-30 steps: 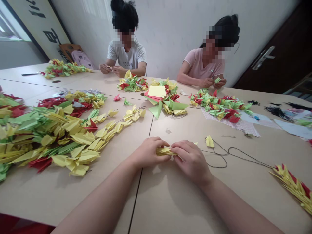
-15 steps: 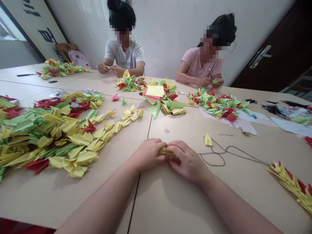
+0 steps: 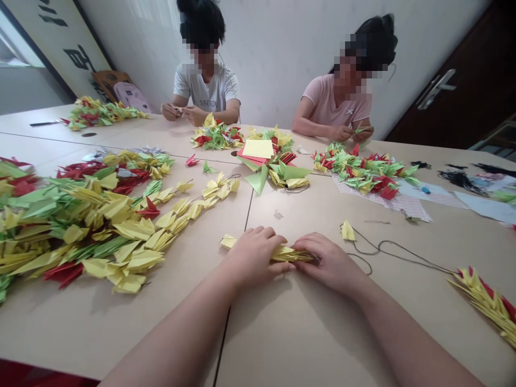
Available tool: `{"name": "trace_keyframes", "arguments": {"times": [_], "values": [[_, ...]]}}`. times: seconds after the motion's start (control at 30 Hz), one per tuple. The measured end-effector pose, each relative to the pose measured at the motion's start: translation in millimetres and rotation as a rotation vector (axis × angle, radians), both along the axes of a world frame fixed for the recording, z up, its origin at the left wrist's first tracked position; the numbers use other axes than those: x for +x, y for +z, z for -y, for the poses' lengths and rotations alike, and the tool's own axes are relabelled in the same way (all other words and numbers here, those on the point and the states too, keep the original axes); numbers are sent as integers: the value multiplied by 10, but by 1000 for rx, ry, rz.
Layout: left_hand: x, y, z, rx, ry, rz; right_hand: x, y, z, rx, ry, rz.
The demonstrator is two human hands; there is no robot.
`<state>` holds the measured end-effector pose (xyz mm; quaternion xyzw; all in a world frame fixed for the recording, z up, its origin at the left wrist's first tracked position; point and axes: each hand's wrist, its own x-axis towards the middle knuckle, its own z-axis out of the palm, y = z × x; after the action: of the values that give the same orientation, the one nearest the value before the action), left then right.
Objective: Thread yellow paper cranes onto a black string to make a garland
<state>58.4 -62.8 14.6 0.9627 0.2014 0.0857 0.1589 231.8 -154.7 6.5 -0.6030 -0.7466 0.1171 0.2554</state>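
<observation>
At six o'clock on the worktop point(image 3: 80, 333), my left hand point(image 3: 258, 257) and right hand point(image 3: 336, 267) pinched folded yellow paper point(image 3: 291, 254), probably to keep it packed; dark cord point(image 3: 378, 248) lay toward three o'clock.

Hands at the near side numbered two: a left hand point(image 3: 256, 257) and a right hand point(image 3: 330, 263). Co-workers opposite numbered two, one in a white shirt point(image 3: 207, 88) and one in a pink shirt point(image 3: 338, 110). The table point(image 3: 80, 328) bore three loose folded pieces: one red piece point(image 3: 192, 160), one green piece point(image 3: 208, 168), one yellow piece point(image 3: 347, 231). One yellow bundle point(image 3: 291, 254) and one red-and-yellow bundle point(image 3: 486, 301) were recorded. Also noted: one bag point(image 3: 131, 95), one door handle point(image 3: 437, 88). Pieces within the heaps point(image 3: 100, 215) could not be counted.
</observation>
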Motion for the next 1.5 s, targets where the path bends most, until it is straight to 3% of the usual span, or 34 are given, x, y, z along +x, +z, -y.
{"name": "trace_keyframes", "arguments": {"times": [0.3,0.73,1.23,1.4,1.5], "values": [[22,-10,6,6,3,-24,240,22,103,-55,-82,56],[16,-37,-25,16,10,-18,159,15,30,-34,-72,-14],[-25,-51,-86,9,10,-20,428,151,138,-255,-189,-10],[-35,-54,-90,2,15,-5,351,116,141,-65,-276,71],[-23,-64,-69,7,4,23,96,67,110,1,-211,17]]}}
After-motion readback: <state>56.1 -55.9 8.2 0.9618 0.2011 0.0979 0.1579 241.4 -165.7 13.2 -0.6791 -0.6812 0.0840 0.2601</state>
